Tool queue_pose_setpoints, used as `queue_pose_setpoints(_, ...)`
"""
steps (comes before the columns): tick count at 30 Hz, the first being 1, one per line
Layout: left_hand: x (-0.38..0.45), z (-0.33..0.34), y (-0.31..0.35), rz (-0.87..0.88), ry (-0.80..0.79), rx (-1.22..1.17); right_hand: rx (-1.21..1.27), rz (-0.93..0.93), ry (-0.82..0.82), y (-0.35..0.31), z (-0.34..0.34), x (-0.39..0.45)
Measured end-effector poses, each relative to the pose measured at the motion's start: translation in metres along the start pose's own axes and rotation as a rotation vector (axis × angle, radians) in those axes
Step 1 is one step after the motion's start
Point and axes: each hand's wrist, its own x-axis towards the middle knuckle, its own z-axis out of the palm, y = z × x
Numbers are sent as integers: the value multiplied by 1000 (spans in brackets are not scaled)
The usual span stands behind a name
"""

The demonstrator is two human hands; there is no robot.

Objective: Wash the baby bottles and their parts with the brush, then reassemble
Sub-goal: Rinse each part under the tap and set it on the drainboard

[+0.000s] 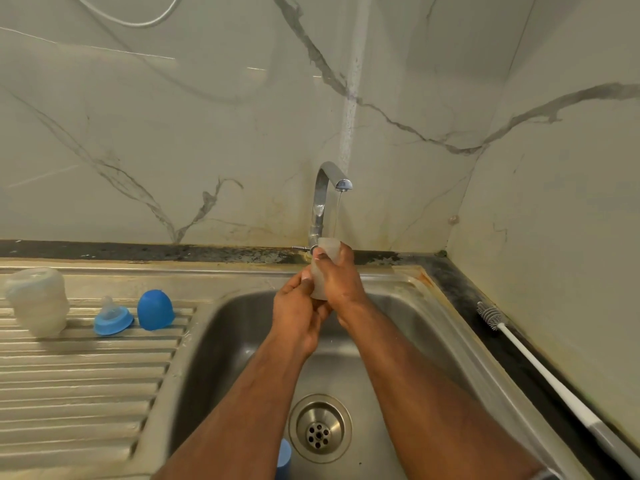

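Both hands (317, 299) around bottle (323, 268) under faucet (325, 199)

sink (221, 327): brushed steel | bottle (320, 268): frosted plastic | wall (173, 133): glossy marble

You've got soft, warm, even light w/ a yellow-green cast. Glare streaks on the marble wall (207, 116) up top and bright glints on the faucet (320, 199). Wide-angle bend at the edges; the upturned bottle (38, 301) at far left looks soft and smeared.
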Motion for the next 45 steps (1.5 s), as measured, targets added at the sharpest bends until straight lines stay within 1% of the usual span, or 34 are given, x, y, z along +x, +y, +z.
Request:
queue_pose_setpoints(2, -3, -3, 2, -1, -32, 1, 44, 80, -42, 0, -8, 0)
queue_pose_setpoints(4, -1, -7, 0, 32, 15, 98, 9, 121, -54, -3, -19, 4)
queue_pose_setpoints(5, 1, -9, 0, 49, 49, 141, -3, 98, -35, -8, -24, 5)
queue_pose_setpoints(7, 3, -12, 2, 67, 107, 180, -38, -27, 72, -11, -30, 5)
queue_pose_setpoints(8, 5, -14, 2, 67, 144, 191, -83, -81, 112, -10, -31, 4)
queue_pose_setpoints(9, 5, -16, 2, 64, 185, 211, -174, -93, 106, -8, -30, 2)
queue_pose_setpoints(11, 6, -20, 1, 54, 237, 235, -420, -72, -9, 3, -25, -2)
queue_pose_setpoints(12, 6, -20, 1, 45, 244, 235, -456, -86, -26, 8, -23, -3)
queue_pose_setpoints(14, 6, -21, 2, 29, 253, 232, -360, -138, 44, 6, -19, -4)
queue_pose_setpoints(15, 7, -21, 2, 11, 249, 233, -350, -139, 57, 4, -19, -3)
queue_pose_setpoints(17, 7, -19, 2, -20, 227, 244, -465, -107, -8, 6, -19, -3)
queue_pose_setpoints(18, 6, -19, 1, -29, 221, 249, -479, -110, -14, 8, -19, -4)
queue_pose_setpoints(20, 7, -19, 2, -31, 222, 231, -388, -154, 54, 7, -17, -3)
queue_pose_setpoints(21, 8, -20, 1, -33, 223, 227, -368, -150, 62, 7, -17, -2)
queue_pose_setpoints(23, 7, -18, 0, -38, 207, 239, -478, -124, 11, 8, -18, 0)
queue_pose_setpoints(24, 7, -18, 1, -46, 204, 244, -496, -129, 9, 9, -18, 0)
queue_pose_setpoints(26, 7, -18, 2, -68, 204, 228, -419, -167, 60, 7, -15, -1)
queue_pose_setpoints(27, 6, -19, 1, -76, 200, 223, -416, -169, 57, 7, -15, -1)
queue_pose_setpoints(29, 4, -17, 2, -76, 191, 224, -519, -143, 6, 8, -14, -1)
queue_pose_setpoints(30, 3, -17, 2, -76, 195, 228, -520, -144, 12, 9, -14, -2)
queue_pose_setpoints(32, 3, -17, 3, -81, 203, 218, -409, -171, 77, 7, -15, -2)
queue_pose_setpoints(33, 3, -17, 3, -91, 208, 206, -396, -159, 74, 8, -16, -1)
queue_pose_setpoints(35, 3, -16, 3, -100, 199, 212, -514, -120, 12, 9, -19, -2)
queue_pose_setpoints(36, 3, -17, 3, -94, 195, 216, -518, -131, 3, 10, -18, -1)
queue_pose_setpoints(38, 4, -17, 5, -89, 185, 196, -384, -145, 34, 8, -16, 2)
queue_pose_setpoints(40, 2, -15, 4, -126, 127, 179, -191, -73, 39, 6, -16, 4)
queue_pose_setpoints(41, 1, -14, 3, -147, 82, 149, -133, -32, 28, 6, -16, 6)
queue_pose_setpoints(43, -3, -12, 4, -157, -14, 76, -68, 26, 16, 6, -12, 10)
queue_pose_setpoints(45, -4, -9, 3, -115, -105, 54, 7, 57, 65, 4, -9, 15)
